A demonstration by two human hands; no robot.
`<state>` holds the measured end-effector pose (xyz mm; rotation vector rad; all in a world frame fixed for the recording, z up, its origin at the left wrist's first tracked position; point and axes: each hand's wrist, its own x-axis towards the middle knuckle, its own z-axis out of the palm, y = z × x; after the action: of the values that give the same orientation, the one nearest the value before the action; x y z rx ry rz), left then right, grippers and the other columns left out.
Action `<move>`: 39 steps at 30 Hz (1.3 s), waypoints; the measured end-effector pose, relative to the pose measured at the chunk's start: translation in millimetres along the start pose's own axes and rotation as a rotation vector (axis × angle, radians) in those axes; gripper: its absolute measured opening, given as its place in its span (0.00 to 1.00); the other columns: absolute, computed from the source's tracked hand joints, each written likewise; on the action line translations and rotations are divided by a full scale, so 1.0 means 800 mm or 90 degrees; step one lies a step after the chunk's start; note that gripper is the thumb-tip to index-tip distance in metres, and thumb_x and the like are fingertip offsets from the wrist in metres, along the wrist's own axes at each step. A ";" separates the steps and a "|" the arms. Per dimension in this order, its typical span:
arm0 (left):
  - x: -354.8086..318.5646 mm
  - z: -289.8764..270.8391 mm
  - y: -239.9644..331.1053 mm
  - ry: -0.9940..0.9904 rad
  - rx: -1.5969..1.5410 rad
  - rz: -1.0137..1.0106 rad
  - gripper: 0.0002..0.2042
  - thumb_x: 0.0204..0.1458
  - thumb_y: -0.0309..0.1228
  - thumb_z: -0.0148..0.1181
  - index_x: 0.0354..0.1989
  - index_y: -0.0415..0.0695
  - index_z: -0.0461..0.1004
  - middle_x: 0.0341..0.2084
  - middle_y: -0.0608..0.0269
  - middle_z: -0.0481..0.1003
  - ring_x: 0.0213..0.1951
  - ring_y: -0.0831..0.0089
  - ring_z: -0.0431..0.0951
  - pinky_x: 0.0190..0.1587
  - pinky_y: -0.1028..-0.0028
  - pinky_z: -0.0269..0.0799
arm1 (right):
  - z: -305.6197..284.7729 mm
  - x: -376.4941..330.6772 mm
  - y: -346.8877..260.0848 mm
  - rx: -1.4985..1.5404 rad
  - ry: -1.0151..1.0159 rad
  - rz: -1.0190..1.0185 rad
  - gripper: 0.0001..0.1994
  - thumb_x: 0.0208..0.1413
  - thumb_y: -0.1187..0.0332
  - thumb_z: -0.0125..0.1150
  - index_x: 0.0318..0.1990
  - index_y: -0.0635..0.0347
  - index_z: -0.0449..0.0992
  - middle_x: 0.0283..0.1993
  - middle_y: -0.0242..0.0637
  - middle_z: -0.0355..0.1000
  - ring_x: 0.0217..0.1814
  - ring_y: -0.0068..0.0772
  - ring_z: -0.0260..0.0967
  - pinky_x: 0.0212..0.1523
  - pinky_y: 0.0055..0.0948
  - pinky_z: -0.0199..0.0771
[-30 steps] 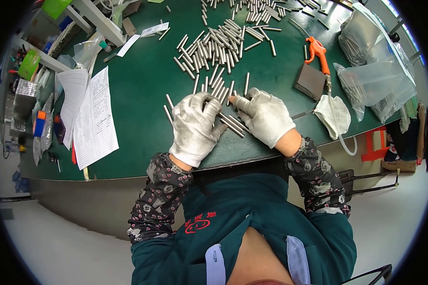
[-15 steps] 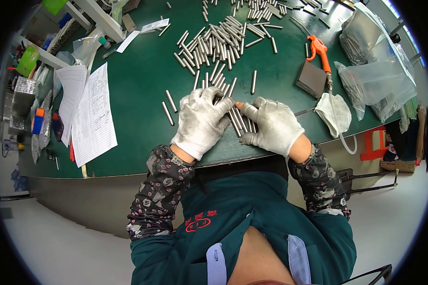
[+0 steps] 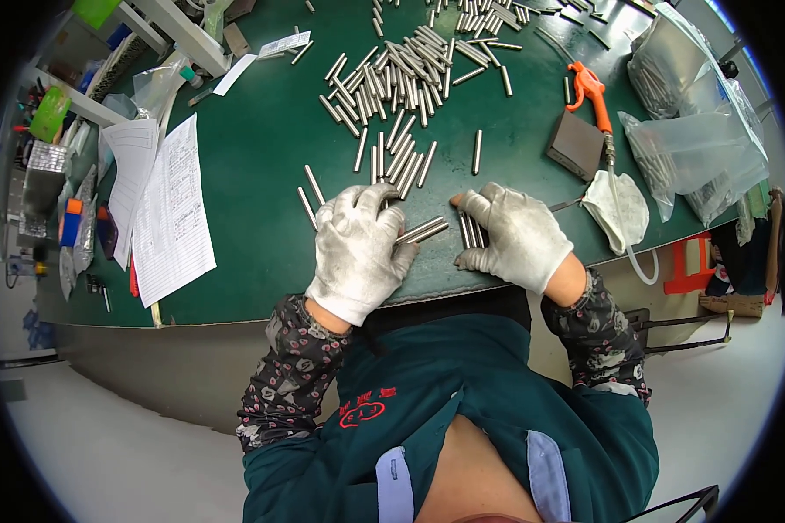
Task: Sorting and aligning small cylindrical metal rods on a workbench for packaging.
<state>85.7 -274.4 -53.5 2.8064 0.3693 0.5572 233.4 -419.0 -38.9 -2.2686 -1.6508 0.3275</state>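
Observation:
Both my hands wear whitish work gloves, with a bare fingertip showing on the right one. My left hand (image 3: 356, 248) is closed around a few short steel pins (image 3: 425, 230) that stick out past its thumb, pointing right. Beside it, my right hand (image 3: 523, 234) curls over several upright-lying steel pins (image 3: 470, 228), thumb and fingers on either side of them. Just beyond my hands lies a loose group of pins (image 3: 401, 161), with a single pin (image 3: 477, 152) apart to its right. Two more pins (image 3: 308, 207) lie left of my left hand, one partly covered.
A large heap of pins (image 3: 401, 74) spreads across the far green tabletop (image 3: 253, 174). To the right are a dark block (image 3: 575, 145), an orange air gun (image 3: 591, 91), a white mask (image 3: 615, 209) and clear bags of pins (image 3: 672, 157). Paper sheets (image 3: 174, 218) lie left.
My hands have moved apart, left hand leftward and right hand rightward. The pins between them are split: some now slant out of my left hand, others stay by the right.

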 end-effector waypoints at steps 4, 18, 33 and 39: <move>-0.002 0.008 0.015 0.040 0.031 -0.026 0.11 0.29 0.32 0.68 0.20 0.43 0.72 0.43 0.58 0.70 0.47 0.57 0.68 0.48 0.60 0.61 | 0.005 -0.003 -0.012 -0.025 0.013 0.014 0.33 0.33 0.53 0.68 0.47 0.61 0.68 0.33 0.44 0.67 0.37 0.48 0.68 0.36 0.40 0.68; 0.000 0.002 0.017 0.021 -0.026 -0.043 0.10 0.29 0.29 0.67 0.21 0.43 0.72 0.46 0.53 0.67 0.48 0.54 0.66 0.51 0.59 0.61 | 0.011 0.004 -0.022 -0.062 0.051 0.033 0.33 0.34 0.48 0.65 0.49 0.57 0.71 0.34 0.44 0.65 0.35 0.45 0.69 0.33 0.40 0.70; 0.012 0.013 0.005 0.113 -0.007 0.099 0.12 0.33 0.20 0.57 0.31 0.46 0.73 0.38 0.59 0.72 0.40 0.59 0.71 0.40 0.64 0.69 | 0.006 0.003 -0.011 0.095 0.056 -0.020 0.37 0.32 0.49 0.68 0.51 0.60 0.67 0.38 0.43 0.68 0.41 0.47 0.68 0.40 0.40 0.68; 0.040 -0.005 -0.008 0.068 0.020 -0.063 0.11 0.32 0.28 0.68 0.27 0.43 0.74 0.33 0.59 0.72 0.39 0.62 0.71 0.43 0.65 0.68 | 0.002 0.038 0.033 -0.179 0.220 0.027 0.12 0.45 0.73 0.56 0.40 0.52 0.75 0.32 0.37 0.69 0.36 0.41 0.69 0.34 0.36 0.69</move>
<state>111.6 -258.2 -41.0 2.7764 0.5398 0.6860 265.7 -397.6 -50.2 -2.3906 -1.5465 -0.2929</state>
